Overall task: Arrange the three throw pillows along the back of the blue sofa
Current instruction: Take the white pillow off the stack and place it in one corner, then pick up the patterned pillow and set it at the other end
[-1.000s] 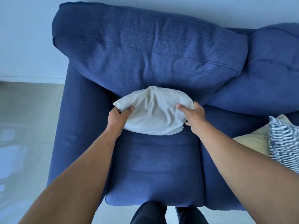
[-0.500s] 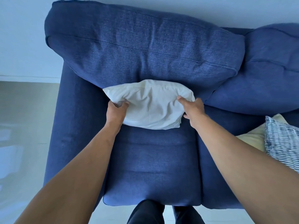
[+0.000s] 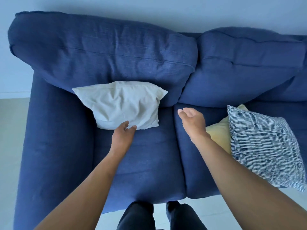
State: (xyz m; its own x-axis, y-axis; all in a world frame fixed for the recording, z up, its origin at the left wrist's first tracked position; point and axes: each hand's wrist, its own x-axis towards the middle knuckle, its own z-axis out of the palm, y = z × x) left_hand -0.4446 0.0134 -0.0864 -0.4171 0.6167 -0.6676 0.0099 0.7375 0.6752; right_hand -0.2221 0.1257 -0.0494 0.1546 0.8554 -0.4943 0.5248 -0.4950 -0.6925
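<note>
A white throw pillow [image 3: 123, 103] leans against the left back cushion [image 3: 103, 52] of the blue sofa, its lower edge on the left seat. My left hand [image 3: 123, 135] hovers just below that edge, fingers apart and holding nothing. My right hand [image 3: 192, 122] is open over the seam between the two seats, to the right of the white pillow. On the right seat a blue-and-white striped pillow [image 3: 264, 148] lies flat, partly covering a pale yellow pillow [image 3: 219, 135].
The sofa's left armrest [image 3: 56, 138] borders the left seat. A second back cushion [image 3: 249, 63] stands at the right. A pale wall runs behind the sofa, and grey floor [image 3: 11, 146] lies to the left. My dark-clad legs [image 3: 159, 216] stand at the sofa's front edge.
Both hands have let go of the white pillow and drawn back. The right hand moved rightward. The pillow now stands spread against the back cushion. The view shifted, showing more of the right seat.
</note>
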